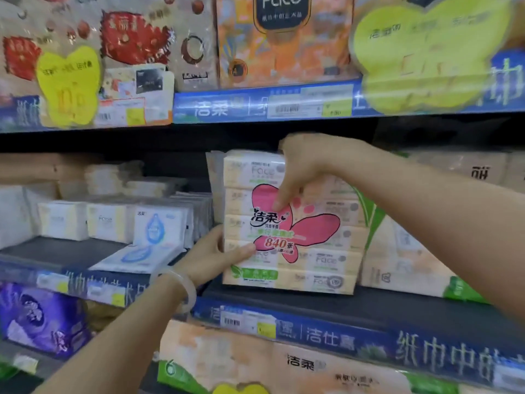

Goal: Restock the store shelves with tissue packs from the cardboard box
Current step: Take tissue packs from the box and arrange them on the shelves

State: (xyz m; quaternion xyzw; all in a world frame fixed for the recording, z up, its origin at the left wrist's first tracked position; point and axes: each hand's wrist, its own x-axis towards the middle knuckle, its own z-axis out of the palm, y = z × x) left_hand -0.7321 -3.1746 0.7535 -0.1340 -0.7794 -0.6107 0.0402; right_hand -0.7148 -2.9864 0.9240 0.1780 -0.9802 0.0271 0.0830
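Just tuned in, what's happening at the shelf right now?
A person is setting a multi-pack of tissues with a pink butterfly label upright on the middle shelf. The right hand grips its top edge, and the left hand, a pale bangle on that wrist, steadies its lower left side. The pack's base rests on the shelf beside a similar pack.

At twelve o'clock you read "Face" on the orange pack (284,41) on the top shelf. The tissue pack (289,223) at centre shows "洁柔" and "840张" on its pink butterfly label (301,226), with "Face" printed on its wrappers. At five o'clock the blue shelf strip (355,336) reads "洁仕嘉".
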